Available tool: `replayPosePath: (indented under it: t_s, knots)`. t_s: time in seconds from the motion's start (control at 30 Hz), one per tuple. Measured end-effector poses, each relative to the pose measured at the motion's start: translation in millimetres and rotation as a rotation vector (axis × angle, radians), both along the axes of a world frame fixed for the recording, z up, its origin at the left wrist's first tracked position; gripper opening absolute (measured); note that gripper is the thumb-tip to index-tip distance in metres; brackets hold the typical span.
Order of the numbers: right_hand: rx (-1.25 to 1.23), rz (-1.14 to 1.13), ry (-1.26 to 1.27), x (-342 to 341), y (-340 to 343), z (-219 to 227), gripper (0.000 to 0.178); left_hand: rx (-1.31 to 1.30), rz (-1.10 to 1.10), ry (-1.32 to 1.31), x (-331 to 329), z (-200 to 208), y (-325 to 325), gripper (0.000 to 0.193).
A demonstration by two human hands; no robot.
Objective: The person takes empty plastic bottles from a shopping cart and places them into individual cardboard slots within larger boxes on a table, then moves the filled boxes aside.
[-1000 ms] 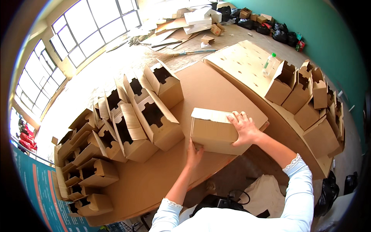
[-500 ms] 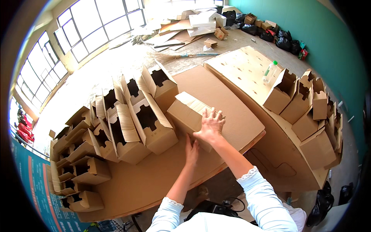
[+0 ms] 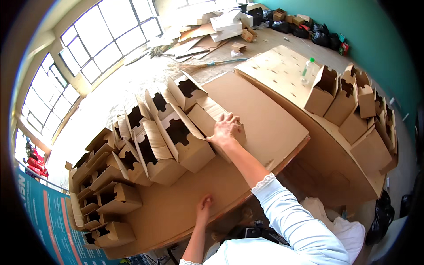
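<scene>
My right hand (image 3: 226, 130) grips the near right end of a cardboard box (image 3: 204, 122), its fingers bent over the top. A pale ribbed flap shows on top of that box, and my hand and wrist cover part of it. The box rests on a large brown cardboard sheet (image 3: 269, 117), beside an open-topped box (image 3: 183, 139). Apart from the box, my left hand (image 3: 204, 206) hovers near the front edge of the sheet, fingers curled in with nothing visible in them.
Several open boxes (image 3: 150, 150) stand in slanting rows on the left. On a wooden board (image 3: 274, 66) at right are more boxes (image 3: 324, 92) and a green-capped plastic bottle (image 3: 307, 73). Beyond lie a broom (image 3: 198, 65), scrap cardboard (image 3: 198, 42) and black bags (image 3: 324, 35).
The box has shifted slightly toward the back, closer against the open boxes. My left hand has let go of its side and moved down toward me; my right hand stays on it.
</scene>
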State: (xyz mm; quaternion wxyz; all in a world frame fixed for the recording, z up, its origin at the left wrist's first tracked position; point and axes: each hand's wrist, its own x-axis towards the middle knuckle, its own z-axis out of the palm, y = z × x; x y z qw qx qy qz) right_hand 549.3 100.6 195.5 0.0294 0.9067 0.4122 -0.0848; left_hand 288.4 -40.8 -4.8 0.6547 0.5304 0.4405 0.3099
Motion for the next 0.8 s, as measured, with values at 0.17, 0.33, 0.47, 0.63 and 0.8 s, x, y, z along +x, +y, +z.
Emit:
replayPosePath:
  t_s: [0.17, 0.33, 0.47, 0.63, 0.8]
  knots:
    - [0.091, 0.021, -0.037, 5, -2, -14, 0.119, 0.140, -0.033, 0.013, 16, 24, 4, 0.027]
    - [0.426, 0.410, 0.543, 70, -55, -22, 0.100, 0.499, -0.137, 0.196, 58, 46, -8, 0.030]
    - [0.769, 0.321, 0.058, 219, -101, -11, 0.075, 0.951, -0.343, 0.601, 85, 29, -27, 0.045]
    - [0.654, -0.088, -0.656, 423, -172, 13, 0.041, 1.093, -0.418, 0.678, 97, 12, -30, 0.055]
    - [0.716, -0.381, -0.997, 451, -197, 72, 0.017, 1.070, -0.436, 0.749, 89, 17, -30, 0.053]
